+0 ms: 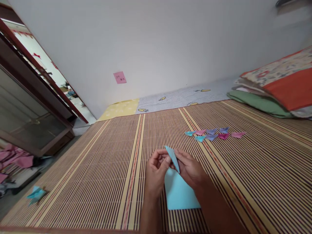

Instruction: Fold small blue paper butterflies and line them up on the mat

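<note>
Between my hands is a small folded piece of light blue paper (173, 158), narrow and pointed, tilted above the mat. My left hand (158, 164) pinches it, with the thumb on its near face. My right hand (188, 165) has its fingers closed at the paper's right side; the fingertips are partly hidden behind it. Beneath my hands a flat light blue sheet (181, 195) lies on the striped mat, its right part covered by my right forearm.
Several small folded paper pieces (211, 137) in blue, pink and purple lie in two rows on the striped mat (109, 169). A crumpled blue paper piece (36, 194) sits at the left edge. Folded bedding (263, 102) is stacked at right; a pink note (120, 77) hangs on the wall.
</note>
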Available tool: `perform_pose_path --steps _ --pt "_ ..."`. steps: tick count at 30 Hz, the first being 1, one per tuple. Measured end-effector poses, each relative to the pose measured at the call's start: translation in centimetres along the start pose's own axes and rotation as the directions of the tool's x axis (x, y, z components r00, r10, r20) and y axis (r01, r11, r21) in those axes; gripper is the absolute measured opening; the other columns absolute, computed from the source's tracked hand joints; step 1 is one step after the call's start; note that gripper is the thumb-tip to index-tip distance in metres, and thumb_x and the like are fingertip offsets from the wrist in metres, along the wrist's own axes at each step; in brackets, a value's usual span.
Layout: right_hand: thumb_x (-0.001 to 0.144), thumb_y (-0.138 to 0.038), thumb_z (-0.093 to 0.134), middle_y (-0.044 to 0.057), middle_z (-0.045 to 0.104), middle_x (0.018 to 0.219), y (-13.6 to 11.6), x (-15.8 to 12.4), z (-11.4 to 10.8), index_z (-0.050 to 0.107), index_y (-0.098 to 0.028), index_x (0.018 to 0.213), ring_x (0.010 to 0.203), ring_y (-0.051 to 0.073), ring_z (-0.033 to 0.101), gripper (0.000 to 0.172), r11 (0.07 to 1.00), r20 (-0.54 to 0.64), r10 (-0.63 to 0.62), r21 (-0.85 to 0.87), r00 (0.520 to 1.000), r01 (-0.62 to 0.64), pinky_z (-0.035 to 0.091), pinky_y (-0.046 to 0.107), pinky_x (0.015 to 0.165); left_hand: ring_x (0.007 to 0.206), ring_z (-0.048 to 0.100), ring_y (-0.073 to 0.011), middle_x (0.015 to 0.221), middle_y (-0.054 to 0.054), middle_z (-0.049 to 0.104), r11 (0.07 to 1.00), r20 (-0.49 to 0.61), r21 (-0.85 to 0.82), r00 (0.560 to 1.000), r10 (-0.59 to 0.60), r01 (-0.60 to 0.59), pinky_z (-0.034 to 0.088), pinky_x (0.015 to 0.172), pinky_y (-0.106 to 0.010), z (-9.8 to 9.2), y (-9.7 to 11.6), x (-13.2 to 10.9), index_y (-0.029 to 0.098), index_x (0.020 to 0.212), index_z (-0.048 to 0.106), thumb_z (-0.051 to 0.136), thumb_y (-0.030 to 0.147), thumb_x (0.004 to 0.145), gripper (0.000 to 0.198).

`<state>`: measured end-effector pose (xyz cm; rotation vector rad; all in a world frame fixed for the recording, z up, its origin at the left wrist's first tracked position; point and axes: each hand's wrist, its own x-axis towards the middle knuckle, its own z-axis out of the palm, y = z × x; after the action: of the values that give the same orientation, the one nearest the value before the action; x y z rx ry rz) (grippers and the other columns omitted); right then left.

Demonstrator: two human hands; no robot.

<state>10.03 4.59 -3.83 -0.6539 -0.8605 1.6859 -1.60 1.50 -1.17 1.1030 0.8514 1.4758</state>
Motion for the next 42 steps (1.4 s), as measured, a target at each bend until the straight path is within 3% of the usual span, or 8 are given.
perform_pose_path --steps 4,11,22,30,35,42 --pt "0.076 -0.053 0.078 0.006 0.072 0.079 0.27 -0.02 0.09 0.068 -0.022 0.084 0.087 0.026 0.069 0.034 0.997 0.005 0.012 0.081 1.0 -0.012 0.053 0.034 0.065 0.065 0.061 -0.0106 0.077 0.002 0.064 1.0 -0.032 -0.019 0.999 -0.015 0.015 0.053 0.064 -0.023 -0.08 -0.05 -0.05 0.018 0.107 0.065 0.081 0.025 0.077 0.034" --pt "0.073 -0.047 0.083 0.004 0.072 0.074 0.38 -0.03 0.39 0.07 -0.019 0.08 0.084 0.024 0.069 0.032 0.98 0.04 0.018 0.195 0.999 -0.025 0.052 0.033 0.071 0.06 0.061 -0.0106 0.072 0.003 0.063 1.0 -0.025 0.004 1.0 0.0 0.0 0.054 0.059 -0.023 -0.28 -0.46 0.13 0.017 0.108 0.07 0.082 0.03 0.075 0.036" --pt "0.074 -0.043 0.083 0.004 0.071 0.076 0.61 0.16 -0.11 0.07 -0.019 0.079 0.074 0.019 0.065 0.028 0.972 0.042 0.039 0.231 0.998 -0.048 0.044 0.029 0.062 0.065 0.061 -0.0104 0.079 0.0 0.066 0.995 0.017 0.086 0.999 0.05 -0.051 0.054 0.063 -0.023 -0.47 -0.65 -0.02 0.02 0.112 0.07 0.074 0.031 0.085 0.029" --pt "0.072 -0.04 0.085 -0.002 0.06 0.067 0.17 0.14 0.32 0.067 -0.018 0.076 0.062 0.012 0.052 0.029 0.962 0.04 0.047 0.266 0.998 -0.056 0.04 0.025 0.057 0.068 0.059 -0.0111 0.079 0.001 0.063 0.985 0.029 0.155 0.997 0.073 -0.076 0.051 0.067 -0.023 -0.69 -0.5 -0.42 0.021 0.112 0.068 0.067 0.034 0.091 0.025" --pt "0.074 -0.047 0.082 -0.005 0.049 0.06 0.45 0.26 0.07 0.064 -0.019 0.073 0.054 0.011 0.043 0.033 0.984 0.014 0.029 0.173 0.999 -0.031 0.035 0.024 0.051 0.069 0.058 -0.0126 0.083 -0.002 0.065 0.968 0.025 0.231 0.995 0.091 -0.095 0.05 0.066 -0.024 -0.73 -0.63 -0.36 0.02 0.114 0.067 0.06 0.033 0.095 0.024" --pt "0.089 -0.053 0.067 -0.005 0.046 0.057 0.32 0.15 -0.59 0.058 -0.019 0.071 0.053 0.01 0.04 0.039 0.966 -0.013 -0.123 -0.23 0.992 0.117 0.033 0.023 0.051 0.072 0.057 -0.014 0.095 -0.005 0.071 0.89 0.007 0.452 0.998 0.058 -0.055 0.05 0.069 -0.026 -0.24 -0.08 -0.54 0.021 0.128 0.065 0.06 0.02 0.091 0.037"
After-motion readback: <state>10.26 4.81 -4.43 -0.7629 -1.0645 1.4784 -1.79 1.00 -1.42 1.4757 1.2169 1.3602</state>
